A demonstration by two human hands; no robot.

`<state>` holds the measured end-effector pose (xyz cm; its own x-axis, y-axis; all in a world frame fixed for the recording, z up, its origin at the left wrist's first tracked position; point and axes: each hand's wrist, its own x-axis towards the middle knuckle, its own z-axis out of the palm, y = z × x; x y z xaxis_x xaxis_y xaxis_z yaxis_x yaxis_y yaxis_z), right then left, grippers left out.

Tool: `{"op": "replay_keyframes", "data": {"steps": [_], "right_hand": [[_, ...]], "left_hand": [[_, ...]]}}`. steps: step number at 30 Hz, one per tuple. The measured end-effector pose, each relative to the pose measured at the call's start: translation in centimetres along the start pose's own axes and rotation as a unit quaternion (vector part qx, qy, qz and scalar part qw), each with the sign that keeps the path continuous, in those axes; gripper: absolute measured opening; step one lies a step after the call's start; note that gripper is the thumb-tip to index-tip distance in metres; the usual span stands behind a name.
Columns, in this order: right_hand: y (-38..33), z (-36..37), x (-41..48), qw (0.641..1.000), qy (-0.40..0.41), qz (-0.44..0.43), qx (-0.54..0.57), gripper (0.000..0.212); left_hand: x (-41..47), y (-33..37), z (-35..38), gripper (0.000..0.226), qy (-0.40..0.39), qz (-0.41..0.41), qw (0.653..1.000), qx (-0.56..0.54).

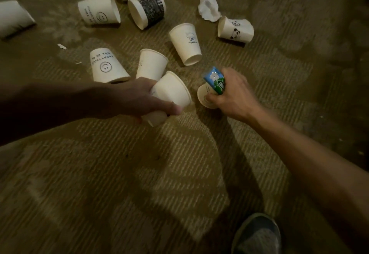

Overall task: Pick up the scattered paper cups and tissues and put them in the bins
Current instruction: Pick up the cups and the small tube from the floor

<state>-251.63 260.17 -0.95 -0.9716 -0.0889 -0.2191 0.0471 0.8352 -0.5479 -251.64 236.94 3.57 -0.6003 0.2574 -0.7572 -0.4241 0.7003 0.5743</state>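
Both bare forearms reach forward and down over the floor. The left hand (137,98) curls round two white cups (171,90), its thumb across them. The right hand (233,94), knuckles up, grips a blue-green cup (214,80) and a pale cup (203,96).

Indoor carpeted room, office-like: ribbed patterned carpet (119,174), paper cups (185,44) strewn.

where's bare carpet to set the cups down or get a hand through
Bare carpet lies below the left hand and right hand, down to the shoe, and right of the panda cup. Crowded: upper centre, where cups and the tissue cluster.
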Motion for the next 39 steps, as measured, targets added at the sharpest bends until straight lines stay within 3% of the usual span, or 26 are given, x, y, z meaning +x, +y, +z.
{"op": "replay_keyframes", "data": {"steps": [5, 8, 12, 15, 17, 21, 26, 33, 39], "right_hand": [[-0.4, 0.2, -2.7, 0.998, 0.006, 0.045, 0.044, 0.033], [-0.7, 0.4, -5.1, 0.989, -0.004, 0.105, 0.107, 0.031], [-0.3, -0.5, -9.7, 0.915, 0.043, 0.264, 0.301, 0.032], [0.0, -2.2, -14.6, 0.861, 0.105, 0.345, 0.360, 0.035], [-0.4, -3.8, -18.1, 0.841, 0.138, 0.371, 0.369, 0.034], [-2.4, -8.4, -25.6, 0.843, 0.205, 0.392, 0.306, 0.041], [-4.1, -13.7, -32.3, 0.852, 0.213, 0.392, 0.274, 0.051], [-1.6, -15.7, -39.5, 0.884, 0.213, 0.333, 0.249, 0.046], [2.5, -17.9, -47.5, 0.871, 0.293, 0.271, 0.287, 0.045]], "left_hand": [[2.0, 0.2, 2.0, 0.081, 0.020, -0.012, 0.998, -0.062], [2.8, -0.2, 3.4, 0.083, -0.012, -0.008, 0.994, -0.108], [2.6, 0.1, 7.3, 0.072, -0.086, 0.011, 0.977, -0.196], [0.8, 1.2, 10.2, 0.040, -0.193, 0.066, 0.950, -0.237], [-0.4, 3.0, 12.0, 0.048, -0.240, 0.080, 0.936, -0.243], [-5.2, 8.0, 15.7, 0.081, -0.336, 0.104, 0.911, -0.215], [-10.4, 11.3, 18.2, 0.077, -0.410, 0.166, 0.884, -0.151], [-13.7, 12.8, 23.5, 0.070, -0.401, 0.209, 0.891, -0.032], [-18.6, 17.0, 30.7, 0.102, -0.349, 0.265, 0.899, 0.017]]}}
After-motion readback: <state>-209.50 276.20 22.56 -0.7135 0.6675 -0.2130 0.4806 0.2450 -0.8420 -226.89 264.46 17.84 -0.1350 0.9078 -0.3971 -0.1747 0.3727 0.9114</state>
